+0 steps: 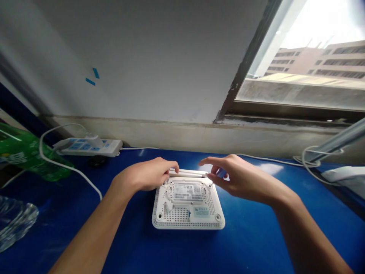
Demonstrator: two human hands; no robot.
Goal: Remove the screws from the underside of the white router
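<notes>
A white router (188, 205) lies upside down on the blue table, showing its vented underside, label stickers and round feet. Flat white antennas (188, 172) lie folded along its far edge. My left hand (145, 175) curls over the left end of these antennas, and its fingers hide part of them. My right hand (230, 175) hovers at the router's far right corner with its fingers apart. It holds nothing, and its fingertips are close to the antennas.
A white power strip (91, 147) with a plug in it sits against the wall at the back left. A green plastic bottle (28, 154) lies at the left, above a clear plastic bottle (15, 222). White cables (310, 163) run along the blue table (251, 220) to the right.
</notes>
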